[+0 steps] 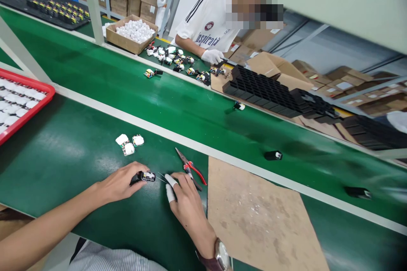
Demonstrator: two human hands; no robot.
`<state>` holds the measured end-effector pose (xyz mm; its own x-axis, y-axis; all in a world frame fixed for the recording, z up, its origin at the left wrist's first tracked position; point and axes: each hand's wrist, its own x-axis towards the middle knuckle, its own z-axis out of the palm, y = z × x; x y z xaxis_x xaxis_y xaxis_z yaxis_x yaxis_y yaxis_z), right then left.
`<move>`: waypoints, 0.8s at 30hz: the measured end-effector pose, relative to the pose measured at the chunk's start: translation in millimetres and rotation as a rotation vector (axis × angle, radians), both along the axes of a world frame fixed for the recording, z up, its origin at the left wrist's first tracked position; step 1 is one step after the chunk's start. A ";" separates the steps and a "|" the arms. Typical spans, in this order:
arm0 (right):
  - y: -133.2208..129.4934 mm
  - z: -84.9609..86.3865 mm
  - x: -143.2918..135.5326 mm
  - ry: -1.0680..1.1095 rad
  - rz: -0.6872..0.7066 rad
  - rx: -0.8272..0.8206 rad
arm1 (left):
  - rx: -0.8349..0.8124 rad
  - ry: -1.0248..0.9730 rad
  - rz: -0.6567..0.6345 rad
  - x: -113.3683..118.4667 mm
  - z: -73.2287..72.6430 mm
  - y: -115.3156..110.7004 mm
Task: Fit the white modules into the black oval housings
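A small black plastic housing with a white-topped circuit board inside is pinched in my left hand, its open end facing right. My right hand, with white covers on two fingers, holds thin metal tweezers. The tweezer tips point left, close to the housing; whether they touch it I cannot tell. Just beyond the right hand lie red-handled long-nose pliers. Three small circuit boards with white tops rest on the green table beyond my left hand.
A brown board lies to the right. Beyond a pale rail, a green belt carries several parts. Across it a gloved co-worker handles parts near black trays. A red tray of white pieces stands left.
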<state>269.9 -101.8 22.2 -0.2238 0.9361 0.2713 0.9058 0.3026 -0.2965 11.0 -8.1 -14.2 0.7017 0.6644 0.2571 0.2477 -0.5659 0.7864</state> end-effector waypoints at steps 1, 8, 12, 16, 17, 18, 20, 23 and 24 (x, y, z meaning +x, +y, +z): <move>2.4 2.6 -5.5 0.043 0.043 0.015 | 0.040 -0.018 -0.014 -0.5 0.5 0.3; 28.4 8.6 -26.0 0.215 0.225 -0.021 | 0.217 -0.111 -0.087 -1.6 10.6 5.7; 28.0 2.0 -17.0 0.443 0.209 -0.130 | 0.217 -0.124 -0.070 2.0 14.0 6.7; 13.6 0.5 -4.7 0.560 0.013 -0.001 | 0.208 -0.136 -0.042 5.4 15.3 4.5; 9.3 -0.2 -2.1 0.493 -0.018 0.032 | 0.185 -0.144 -0.020 5.2 16.1 5.0; 5.1 -1.7 0.3 0.404 -0.034 0.054 | 0.167 -0.152 0.005 4.4 17.5 7.1; -2.2 -7.9 4.8 0.212 -0.038 0.075 | 0.175 -0.155 0.055 2.1 22.9 19.7; -8.4 -24.5 12.5 -0.010 -0.038 0.102 | 0.249 -0.063 0.142 0.3 37.1 67.4; -8.9 -30.5 15.3 -0.056 -0.052 0.125 | 0.261 -0.009 0.189 0.8 42.3 90.6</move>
<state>285.2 -110.8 -8.3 -0.1937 0.9066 0.3749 0.9355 0.2858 -0.2079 11.8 82.5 28.1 0.5691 0.6936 0.4417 0.3609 -0.6933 0.6237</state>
